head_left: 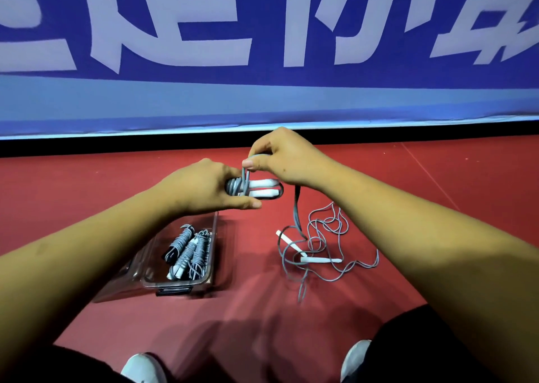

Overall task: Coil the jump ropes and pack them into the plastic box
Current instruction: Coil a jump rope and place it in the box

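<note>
I see a red matte sports floor (73, 184), a clear rectangular plastic box (180, 283) set on it left of centre, a tangled grey jump rope with white handles (320, 260) sprawled near its right side

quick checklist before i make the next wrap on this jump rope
1. Handles held side by side in the left hand: ok.
2. Right hand pinches the cord just above the wraps: ok.
3. Cord fully wound: not ok, a long tail hangs down to the floor.
4. Tail free of the loose rope lying on the floor: cannot tell, they overlap where the tail lands.
5. Plastic box open and within reach under the left hand: ok.
6. Room in the box beside the coiled ropes: ok, bare space shows on its left side.
</note>
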{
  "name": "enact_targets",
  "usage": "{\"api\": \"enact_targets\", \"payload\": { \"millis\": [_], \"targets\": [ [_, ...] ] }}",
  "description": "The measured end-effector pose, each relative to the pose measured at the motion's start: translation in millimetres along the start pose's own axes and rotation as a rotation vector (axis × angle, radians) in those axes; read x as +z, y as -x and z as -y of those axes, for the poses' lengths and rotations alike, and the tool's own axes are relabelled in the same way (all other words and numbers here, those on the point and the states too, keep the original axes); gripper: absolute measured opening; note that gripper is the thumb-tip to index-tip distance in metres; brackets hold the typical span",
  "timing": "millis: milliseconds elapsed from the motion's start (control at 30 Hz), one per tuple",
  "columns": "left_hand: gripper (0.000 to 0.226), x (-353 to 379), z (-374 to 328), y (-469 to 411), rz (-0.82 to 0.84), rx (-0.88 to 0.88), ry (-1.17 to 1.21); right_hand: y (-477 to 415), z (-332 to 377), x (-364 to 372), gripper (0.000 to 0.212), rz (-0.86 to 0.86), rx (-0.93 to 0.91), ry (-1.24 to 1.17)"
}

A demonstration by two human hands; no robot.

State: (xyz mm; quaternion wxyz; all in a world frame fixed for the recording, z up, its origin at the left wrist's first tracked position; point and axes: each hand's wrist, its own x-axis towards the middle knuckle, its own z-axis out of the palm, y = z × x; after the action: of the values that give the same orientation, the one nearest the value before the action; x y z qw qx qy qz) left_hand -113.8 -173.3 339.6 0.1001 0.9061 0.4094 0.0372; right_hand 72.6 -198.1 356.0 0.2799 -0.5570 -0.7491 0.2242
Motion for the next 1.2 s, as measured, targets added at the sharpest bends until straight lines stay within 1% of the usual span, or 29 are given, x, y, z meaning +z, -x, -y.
{"api": "enact_targets", "payload": {
  "millis": [67, 133, 200, 233, 300, 333, 400, 467, 533, 600, 633, 700, 767, 833, 867, 933, 967, 1000, 1067, 1133, 1167, 1200],
  "targets": [
    [0.042, -2, -2, 2, 0.006, 0.038, 0.099, 0, -3, -6, 0.02, -0.004, 0.045, -0.103],
    [0.034, -4, -2, 4, 0.048, 0.092, 0.25, 3, -11, -10, 0.019, 0.005, 0.099, -0.268],
    [0.038, -4, -3, 7, 0.069, 0.106, 0.475, 6, -25, -9, 0.011, 0.058, 0.165, -0.427],
    [0.04, -3, -3, 7, 0.058, 0.101, 0.571, 8, -31, -6, 0.016, 0.093, 0.197, -0.504],
    [0.035, -2, -6, 8, 0.01, 0.093, 0.688, 11, -42, 4, 0.029, 0.134, 0.252, -0.617],
    [0.033, -2, -8, 9, -0.009, 0.089, 0.744, 12, -42, 8, 0.027, 0.145, 0.274, -0.654],
    [0.032, -3, -12, 8, -0.028, 0.092, 0.867, 13, -40, 17, 0.015, 0.188, 0.292, -0.706],
    [0.027, -6, -11, 6, -0.068, 0.056, 0.946, 12, -38, 23, 0.021, 0.237, 0.286, -0.703],
    [0.016, -9, -5, 3, -0.123, -0.03, 0.971, 14, -37, 28, 0.027, 0.255, 0.276, -0.62],
    [0.005, -11, 5, 0, -0.167, -0.1, 0.935, 17, -33, 29, 0.029, 0.27, 0.256, -0.5],
    [0.005, -11, 11, -1, -0.181, -0.125, 0.906, 19, -30, 30, 0.03, 0.275, 0.244, -0.431],
    [0.014, -10, 21, -4, -0.178, -0.157, 0.833, 22, -21, 28, 0.029, 0.268, 0.218, -0.29],
    [0.023, -9, 27, -5, -0.158, -0.16, 0.744, 22, -12, 26, 0.022, 0.236, 0.147, -0.127],
    [0.026, -8, 30, -4, -0.144, -0.16, 0.614, 21, -4, 25, 0.016, 0.225, 0.044, 0.055],
    [0.026, -7, 31, -5, -0.139, -0.15, 0.538, 20, -1, 25, 0.018, 0.225, 0.008, 0.131],
    [0.028, -5, 28, -4, -0.119, -0.116, 0.384, 20, 5, 26, 0.029, 0.213, -0.036, 0.263],
    [0.029, -3, 26, -4, -0.103, -0.099, 0.298, 21, 9, 25, 0.032, 0.199, -0.055, 0.324],
    [0.03, -1, 23, -4, -0.091, -0.084, 0.21, 21, 12, 23, 0.029, 0.172, -0.077, 0.373],
    [0.027, 1, 17, -4, -0.073, -0.048, 0.069, 19, 14, 16, 0.016, 0.08, -0.101, 0.426],
    [0.025, -1, 13, -3, -0.045, -0.011, 0.033, 16, 12, 8, 0.014, -0.012, -0.103, 0.414],
    [0.024, -3, 11, -3, -0.019, -0.002, 0.029, 14, 11, 6, 0.014, -0.038, -0.095, 0.384],
    [0.027, -3, 8, -3, 0.006, 0.007, 0.022, 12, 8, 5, 0.013, -0.049, -0.082, 0.338]
  ]
}}
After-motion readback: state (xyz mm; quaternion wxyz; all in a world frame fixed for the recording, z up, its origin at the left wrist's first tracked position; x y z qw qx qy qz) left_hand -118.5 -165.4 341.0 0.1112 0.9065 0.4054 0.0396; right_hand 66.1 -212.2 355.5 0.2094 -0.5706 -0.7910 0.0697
